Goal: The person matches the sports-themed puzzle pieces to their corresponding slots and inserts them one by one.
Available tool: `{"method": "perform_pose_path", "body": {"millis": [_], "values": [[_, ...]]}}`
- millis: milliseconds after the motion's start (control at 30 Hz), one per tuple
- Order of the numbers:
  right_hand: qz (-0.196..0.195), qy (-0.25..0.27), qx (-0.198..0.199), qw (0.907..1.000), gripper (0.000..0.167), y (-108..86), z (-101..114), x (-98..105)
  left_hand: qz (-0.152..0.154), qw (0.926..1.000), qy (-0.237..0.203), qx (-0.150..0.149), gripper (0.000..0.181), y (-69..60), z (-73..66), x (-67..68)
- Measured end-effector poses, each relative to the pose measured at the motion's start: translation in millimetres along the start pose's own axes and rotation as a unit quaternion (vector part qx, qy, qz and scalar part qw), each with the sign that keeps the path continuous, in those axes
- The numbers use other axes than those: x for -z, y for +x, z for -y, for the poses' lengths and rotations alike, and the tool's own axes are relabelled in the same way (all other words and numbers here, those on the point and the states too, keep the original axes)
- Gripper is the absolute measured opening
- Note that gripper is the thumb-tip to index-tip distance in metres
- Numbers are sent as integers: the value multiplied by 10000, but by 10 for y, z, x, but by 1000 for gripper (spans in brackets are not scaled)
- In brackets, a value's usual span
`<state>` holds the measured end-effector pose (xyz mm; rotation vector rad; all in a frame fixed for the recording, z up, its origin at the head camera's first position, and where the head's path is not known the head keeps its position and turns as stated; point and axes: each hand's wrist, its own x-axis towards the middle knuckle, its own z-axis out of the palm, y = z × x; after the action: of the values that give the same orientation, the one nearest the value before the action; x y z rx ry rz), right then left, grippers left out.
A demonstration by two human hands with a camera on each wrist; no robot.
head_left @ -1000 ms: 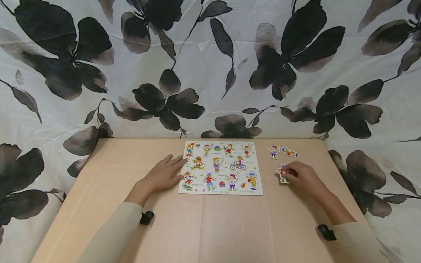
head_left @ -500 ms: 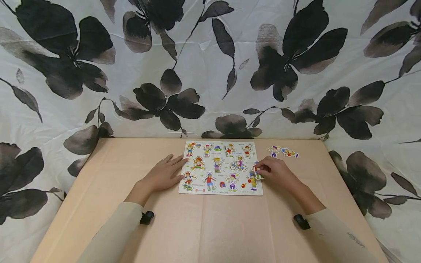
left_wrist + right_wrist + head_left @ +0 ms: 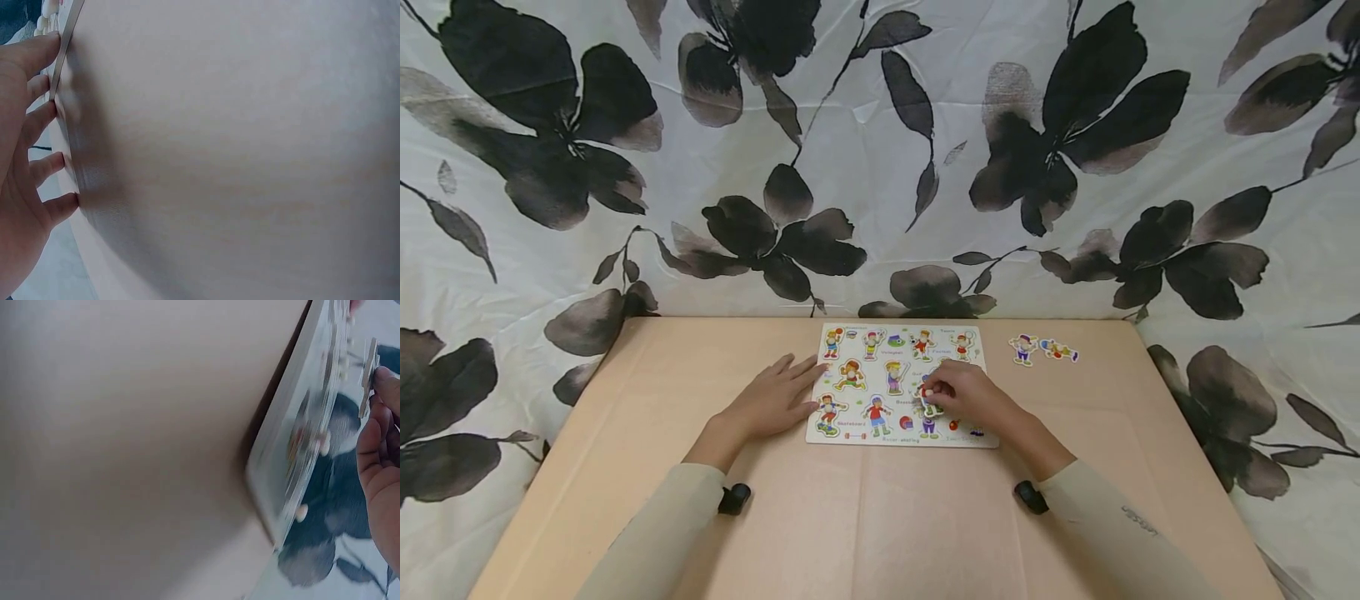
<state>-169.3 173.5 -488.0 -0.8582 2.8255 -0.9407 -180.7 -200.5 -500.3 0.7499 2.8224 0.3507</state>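
Note:
A white puzzle board (image 3: 871,377) printed with sporty child figures lies flat at the table's far side. Spread, fairly straight fingers of my left hand (image 3: 775,396) rest against its left edge; the left wrist view shows those fingertips (image 3: 70,201) along the edge. Over the board's right half, my right hand (image 3: 981,400) pinches a figure-shaped puzzle piece (image 3: 927,403) between thumb and fingers. Edge-on in the right wrist view, that thin piece (image 3: 369,378) is held above the board, apart from it. The right hand hides several figures beneath it.
Two more puzzle pieces (image 3: 1023,349), one upright and one sideways (image 3: 1059,350), lie on the table right of the board. Small pale knobs (image 3: 301,512) stick up from the board's pieces. A floral cloth (image 3: 865,183) hangs behind the table (image 3: 925,525).
Carrying the puzzle piece, my right hand has moved left from the table's right side to over the board. My left hand stays at the board's left edge.

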Motion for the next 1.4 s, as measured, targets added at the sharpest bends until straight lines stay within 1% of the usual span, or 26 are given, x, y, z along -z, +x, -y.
{"method": "perform_pose_path", "body": {"millis": [100, 300, 467, 633, 767, 967, 1167, 1400], "values": [[93, -24, 116, 9999, 8, 79, 73, -76, 5, 10000, -19, 5, 69, -3, 0, -1], [435, -107, 212, 9988, 10, 224, 255, -196, -1, 10000, 21, -10, 69, 2, 7, -2], [641, -326, 401, 9966, 10, 337, 401, -289, -23, 10000, 59, -52, 69, 0, 21, -3], [798, -409, 535, 9945, 7, 389, 489, -388, -36, 9999, 64, -133, 69, -10, 35, -16], [907, -472, 617, 9928, 6, 429, 522, -467, -50, 9999, 63, -142, 68, -26, 27, -2], [1105, -604, 409, 9912, 7, 463, 544, -548, -15, 9998, 80, -157, 68, -45, 18, 11], [1191, -582, 174, 9910, 7, 466, 566, -576, -56, 9998, 133, -150, 68, -44, 10, 8], [1173, -679, 164, 9906, 6, 457, 571, -584, -80, 9998, 110, -151, 68, -32, 20, -28]]}}
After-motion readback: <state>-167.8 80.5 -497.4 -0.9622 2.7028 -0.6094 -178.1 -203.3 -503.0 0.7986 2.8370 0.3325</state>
